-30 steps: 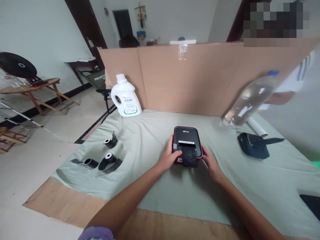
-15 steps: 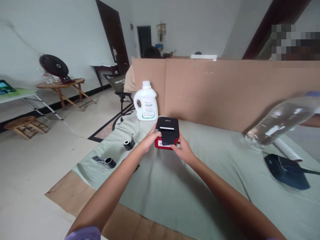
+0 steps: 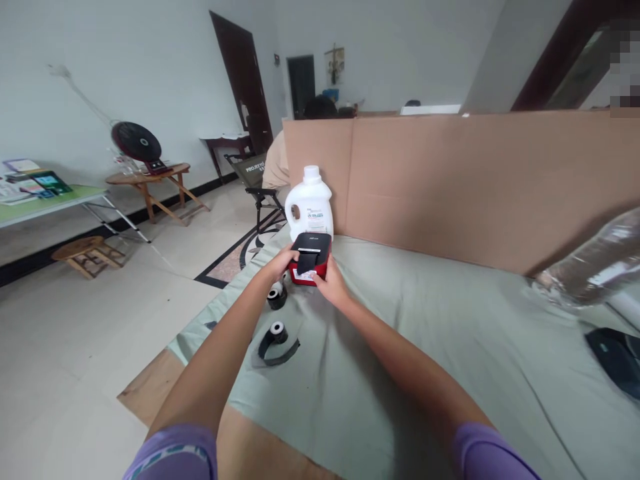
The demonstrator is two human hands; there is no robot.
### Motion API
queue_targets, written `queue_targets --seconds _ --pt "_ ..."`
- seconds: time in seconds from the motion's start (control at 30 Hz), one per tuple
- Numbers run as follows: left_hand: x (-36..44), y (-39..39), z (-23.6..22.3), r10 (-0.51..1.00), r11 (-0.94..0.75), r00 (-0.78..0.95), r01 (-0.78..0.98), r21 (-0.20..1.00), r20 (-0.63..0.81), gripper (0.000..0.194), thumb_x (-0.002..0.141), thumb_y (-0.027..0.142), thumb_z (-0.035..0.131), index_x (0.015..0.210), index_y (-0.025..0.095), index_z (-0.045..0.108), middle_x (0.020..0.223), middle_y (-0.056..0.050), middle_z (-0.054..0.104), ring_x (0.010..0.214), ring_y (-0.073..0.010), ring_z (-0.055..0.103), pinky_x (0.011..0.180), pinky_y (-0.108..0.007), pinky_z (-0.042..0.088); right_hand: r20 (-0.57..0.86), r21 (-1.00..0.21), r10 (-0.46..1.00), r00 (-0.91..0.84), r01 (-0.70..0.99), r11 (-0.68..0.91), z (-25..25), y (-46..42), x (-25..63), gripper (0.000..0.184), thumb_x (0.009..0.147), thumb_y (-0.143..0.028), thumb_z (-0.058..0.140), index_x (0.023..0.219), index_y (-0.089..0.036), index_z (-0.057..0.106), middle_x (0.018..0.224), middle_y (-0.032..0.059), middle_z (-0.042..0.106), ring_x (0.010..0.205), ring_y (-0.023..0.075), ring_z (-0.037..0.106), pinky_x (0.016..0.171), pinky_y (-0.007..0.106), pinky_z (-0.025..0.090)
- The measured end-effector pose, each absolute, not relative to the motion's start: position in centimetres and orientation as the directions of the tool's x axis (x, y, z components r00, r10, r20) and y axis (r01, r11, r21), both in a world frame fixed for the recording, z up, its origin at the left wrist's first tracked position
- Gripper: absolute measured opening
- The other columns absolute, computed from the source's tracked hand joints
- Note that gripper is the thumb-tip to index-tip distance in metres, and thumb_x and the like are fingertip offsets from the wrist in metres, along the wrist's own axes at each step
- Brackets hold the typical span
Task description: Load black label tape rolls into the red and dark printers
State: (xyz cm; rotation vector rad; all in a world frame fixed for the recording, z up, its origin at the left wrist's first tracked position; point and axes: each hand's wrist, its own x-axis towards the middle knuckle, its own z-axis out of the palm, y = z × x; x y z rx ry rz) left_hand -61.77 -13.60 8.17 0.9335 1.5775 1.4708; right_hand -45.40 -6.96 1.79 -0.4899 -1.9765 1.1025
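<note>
A small red device with a black top [image 3: 315, 241] sits between the two hands, at the far end of both outstretched arms. The left hand [image 3: 281, 264] grips its left side, thumb over the upper edge; the right hand [image 3: 333, 283] wraps its right side, thumb on the red front by a white label [image 3: 303, 275]. Both hands are thus closed around the one device. A black strip [image 3: 307, 264] hangs from the slot in its top (whether its base touches the cloth, I cannot tell).

Just behind the device stands a white jug [image 3: 314, 208], its lower part hidden. Nearer the person, a black roll [image 3: 277, 299] sits close below the left hand, and another roll [image 3: 279, 333] lies closer still, a dark band curling around it. All this is on a worktop spread with pale green cloth [image 3: 410, 313]. A cardboard panel [image 3: 450, 187] runs along the back. Well to the right, a clear bottle [image 3: 595, 263] leans, with a dark object [image 3: 615, 360] near it, cut by the picture's edge.
</note>
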Motion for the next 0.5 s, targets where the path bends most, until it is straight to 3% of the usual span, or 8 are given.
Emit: queue_targets --seconds 0.13,0.27,0.33,0.4,0.5 --pt "-62.3 -14.2 8.2 0.863 0.185 -0.493 0.102 0.977 -0.111 0.055 0.05 0.017 0.052 0.103 0.017 0.068 0.086 -0.005 0.071 0.093 -0.028 0.064 0.078 -0.036 0.05 0.416 -0.859 0.686 -0.597 -0.011 0.512 1.5 -6.6 -42.8 0.069 0.078 -0.033 0.072 0.144 -0.028 0.051 0.138 0.0098 0.063 0.129 0.0346 0.055 0.11 0.057 0.043" --pt "-62.4 -17.8 7.7 0.797 0.281 -0.593 0.201 0.938 -0.112 0.057 0.054 0.019 0.054 0.11 0.018 0.067 0.12 -0.009 0.071 0.131 -0.0345 0.051 0.105 -0.041 0.042 0.373 -0.835 0.728 -0.576 0.134 0.534 1.0 -5.7 -33.1 0.057 0.08 -0.039 0.069 0.135 -0.03 0.061 0.135 0.009 0.065 0.122 0.0313 0.061 0.105 0.054 0.048" --pt "-62.3 -20.5 7.0 0.78 0.341 -0.614 0.264 0.902 -0.116 0.057 0.057 0.022 0.058 0.113 0.018 0.066 0.133 -0.012 0.066 0.138 -0.0366 0.047 0.111 -0.044 0.037 0.409 -0.787 0.752 -0.517 0.218 0.578 0.9 -4.7 -25.7 0.048 0.081 -0.044 0.068 0.127 -0.029 0.066 0.13 0.0094 0.067 0.116 0.0304 0.064 0.101 0.053 0.049" --pt "-62.2 -23.1 6.1 0.792 0.427 -0.601 0.423 0.799 -0.105 0.054 0.064 0.03 0.063 0.116 0.018 0.066 0.136 -0.013 0.065 0.134 -0.0368 0.051 0.112 -0.045 0.038 0.438 -0.74 0.793 -0.424 0.33 0.586 1.2 -3.4 -17.5 0.044 0.08 -0.049 0.067 0.118 -0.028 0.07 0.12 0.0103 0.071 0.106 0.0314 0.066 0.093 0.053 0.052" --pt "-61.9 -25.7 5.5 0.829 0.497 -0.557 0.685 0.533 -0.056 0.054 0.073 0.043 0.063 0.121 0.018 0.066 0.129 -0.013 0.069 0.118 -0.0353 0.063 0.105 -0.043 0.044 0.44 -0.654 0.874 -0.206 0.594 0.469 2.7 -1.7 -5.3 0.043 0.078 -0.053 0.067 0.11 -0.025 0.073 0.112 0.0167 0.072 0.081 0.0299 0.066 0.077 0.05 0.05"
